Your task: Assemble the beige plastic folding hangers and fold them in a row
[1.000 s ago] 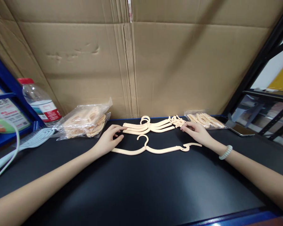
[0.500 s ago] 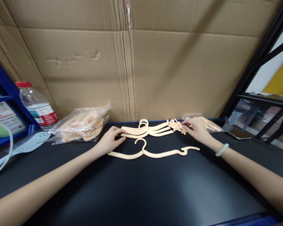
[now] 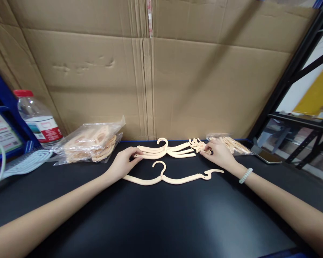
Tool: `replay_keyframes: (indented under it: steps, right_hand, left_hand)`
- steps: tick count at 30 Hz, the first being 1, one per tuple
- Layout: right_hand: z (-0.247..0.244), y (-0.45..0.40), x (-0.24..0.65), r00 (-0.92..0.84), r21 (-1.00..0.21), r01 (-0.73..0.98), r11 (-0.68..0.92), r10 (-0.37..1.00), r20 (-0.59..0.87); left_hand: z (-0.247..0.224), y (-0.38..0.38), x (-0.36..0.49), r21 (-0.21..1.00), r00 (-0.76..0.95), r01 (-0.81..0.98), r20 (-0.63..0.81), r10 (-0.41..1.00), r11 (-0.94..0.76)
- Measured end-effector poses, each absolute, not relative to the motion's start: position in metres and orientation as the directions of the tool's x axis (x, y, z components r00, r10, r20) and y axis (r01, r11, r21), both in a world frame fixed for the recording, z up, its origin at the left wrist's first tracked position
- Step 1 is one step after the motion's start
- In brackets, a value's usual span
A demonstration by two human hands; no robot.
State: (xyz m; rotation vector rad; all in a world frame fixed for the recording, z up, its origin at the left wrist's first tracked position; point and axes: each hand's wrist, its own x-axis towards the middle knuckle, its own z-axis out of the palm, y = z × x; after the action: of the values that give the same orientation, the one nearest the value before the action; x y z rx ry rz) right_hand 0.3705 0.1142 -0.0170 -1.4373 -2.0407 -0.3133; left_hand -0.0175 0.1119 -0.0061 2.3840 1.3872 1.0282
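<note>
Several cream plastic hangers (image 3: 153, 154) lie stacked at the back of the black tabletop, one hook pointing up. My left hand (image 3: 123, 162) has thumb and fingertips closed on the left end of the front hanger in that stack. In front lies a single cream hanger (image 3: 181, 179) with a hooked piece (image 3: 211, 174) at its right end; its left end is partly behind my left hand. My right hand (image 3: 220, 154) is at the pile of small cream pieces (image 3: 196, 144), fingertips pinched on a small piece at the pile's near edge.
Clear bags of cream parts (image 3: 93, 141) lie at the left, beside a red-capped bottle (image 3: 41, 123) and a pale blue hairbrush (image 3: 36, 161). Another bag of long parts (image 3: 235, 145) and a phone (image 3: 265, 154) are at the right. A cardboard wall (image 3: 177, 82) closes off the back.
My right hand has come slightly nearer along the pile and its fingers have closed. My left fingers have closed on the stack's end. The stack's hooks now overlap into one.
</note>
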Motion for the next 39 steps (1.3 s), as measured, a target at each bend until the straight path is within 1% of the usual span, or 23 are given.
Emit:
replay_keyframes:
  steps: [2, 4, 12, 17, 18, 19, 21, 23, 26, 29, 35, 39]
  right_hand:
    - [-0.019, 0.116, 0.37, -0.174, -0.245, 0.893, 0.379, 0.79, 0.588]
    - [-0.021, 0.116, 0.37, -0.133, -0.31, 0.875, 0.372, 0.8, 0.586]
    - [-0.01, 0.107, 0.365, 0.085, -0.5, 0.787, 0.361, 0.739, 0.668]
    - [0.003, 0.098, 0.361, 0.209, -0.586, 0.716, 0.379, 0.685, 0.698]
    - [0.005, 0.096, 0.361, 0.247, -0.62, 0.686, 0.382, 0.68, 0.691]
    - [0.006, 0.095, 0.361, 0.297, -0.678, 0.625, 0.388, 0.685, 0.666]
    - [0.008, 0.093, 0.363, 0.395, -0.808, 0.432, 0.4, 0.722, 0.568]
    - [0.008, 0.09, 0.364, 0.43, -0.883, 0.246, 0.399, 0.772, 0.468]
    - [0.007, 0.084, 0.364, 0.317, -0.923, 0.063, 0.379, 0.87, 0.379]
    - [0.0, 0.081, 0.36, 0.175, -0.943, -0.112, 0.313, 0.94, 0.291]
    - [-0.011, 0.075, 0.341, 0.046, -0.978, -0.121, 0.169, 0.985, 0.165]
    - [-0.005, 0.065, 0.329, -0.026, -0.979, -0.143, 0.144, 0.988, 0.149]
  left_hand:
    - [-0.006, 0.111, -0.018, 0.499, 0.292, 0.688, 0.475, 0.83, -0.528]
    - [-0.006, 0.111, -0.019, 0.513, 0.274, 0.683, 0.48, 0.833, -0.52]
    - [-0.008, 0.108, -0.018, 0.549, 0.258, 0.668, 0.463, 0.848, -0.503]
    - [-0.005, 0.106, -0.017, 0.568, 0.271, 0.654, 0.441, 0.856, -0.5]
    - [-0.005, 0.106, -0.017, 0.575, 0.269, 0.65, 0.438, 0.858, -0.497]
    - [-0.004, 0.106, -0.017, 0.582, 0.266, 0.646, 0.434, 0.86, -0.494]
    - [-0.005, 0.107, -0.018, 0.599, 0.256, 0.635, 0.432, 0.865, -0.487]
    - [-0.006, 0.107, -0.02, 0.616, 0.242, 0.622, 0.436, 0.867, -0.483]
    - [-0.006, 0.105, -0.022, 0.637, 0.219, 0.604, 0.445, 0.868, -0.479]
    - [-0.006, 0.1, -0.022, 0.652, 0.202, 0.59, 0.451, 0.869, -0.476]
    - [-0.003, 0.087, -0.017, 0.652, 0.202, 0.573, 0.474, 0.857, -0.496]
    - [-0.004, 0.082, -0.014, 0.604, 0.227, 0.601, 0.499, 0.836, -0.523]
